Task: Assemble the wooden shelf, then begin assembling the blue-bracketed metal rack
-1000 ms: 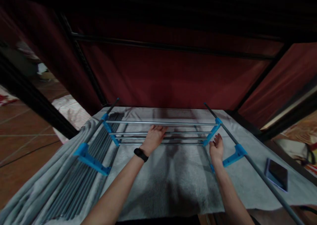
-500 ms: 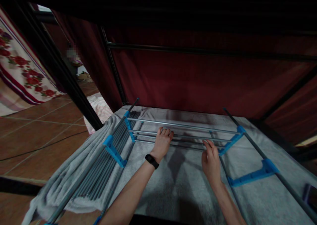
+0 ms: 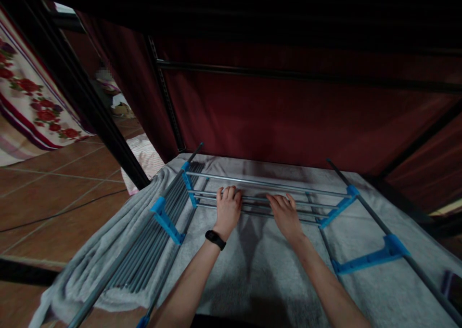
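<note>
A rack frame of grey tubes and blue plastic brackets lies on a grey blanket. Several thin metal rods span the gap between the left blue bracket and the right blue bracket. My left hand, with a black band at the wrist, has its fingers curled over the middle and lower rods, left of centre. Just to its right, my right hand bends its fingers over the same rods; its thumb and fingertips are partly hidden. Nearer me, another pair of blue brackets has no rod across it.
A bundle of loose grey rods lies on the folded blanket at left. Black metal posts and a dark red curtain surround the blanketed surface. A dark object sits at the right edge.
My right hand has slid left along the rods, closer to my left hand. My left hand has shifted slightly left. The rods and brackets stay in place.
</note>
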Available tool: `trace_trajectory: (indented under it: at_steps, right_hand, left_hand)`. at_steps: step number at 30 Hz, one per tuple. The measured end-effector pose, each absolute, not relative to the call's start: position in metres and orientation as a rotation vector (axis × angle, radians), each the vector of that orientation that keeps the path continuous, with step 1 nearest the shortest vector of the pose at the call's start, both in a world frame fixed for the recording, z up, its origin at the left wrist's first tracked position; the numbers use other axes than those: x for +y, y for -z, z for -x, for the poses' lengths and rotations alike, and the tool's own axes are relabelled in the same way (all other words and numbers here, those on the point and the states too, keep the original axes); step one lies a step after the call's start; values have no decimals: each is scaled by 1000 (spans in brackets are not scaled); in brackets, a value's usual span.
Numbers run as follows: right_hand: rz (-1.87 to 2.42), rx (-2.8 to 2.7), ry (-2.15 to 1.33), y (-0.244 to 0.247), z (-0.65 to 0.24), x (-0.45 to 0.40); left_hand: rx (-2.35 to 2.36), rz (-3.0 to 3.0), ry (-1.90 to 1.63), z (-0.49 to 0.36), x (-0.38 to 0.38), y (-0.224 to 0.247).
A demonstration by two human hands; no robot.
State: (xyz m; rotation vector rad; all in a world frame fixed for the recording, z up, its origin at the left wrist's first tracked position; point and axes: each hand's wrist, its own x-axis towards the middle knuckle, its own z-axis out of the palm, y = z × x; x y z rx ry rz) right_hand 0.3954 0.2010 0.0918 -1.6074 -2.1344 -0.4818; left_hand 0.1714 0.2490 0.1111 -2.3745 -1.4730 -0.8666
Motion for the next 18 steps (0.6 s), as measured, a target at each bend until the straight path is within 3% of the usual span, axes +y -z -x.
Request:
trace_trajectory:
  at_steps: [5, 13, 18]
  right_hand:
    - [1593, -2180, 407, -95, -400, 208]
    - [1595, -2166, 372, -93, -404, 210]
    - [1588, -2182, 386, -91, -405, 211]
  left_hand:
    - [-1582, 2237, 1203, -159, 246, -98]
    - [-1947, 1131, 2447, -92, 284, -55]
    - [-1863, 880, 2733, -62, 326, -59]
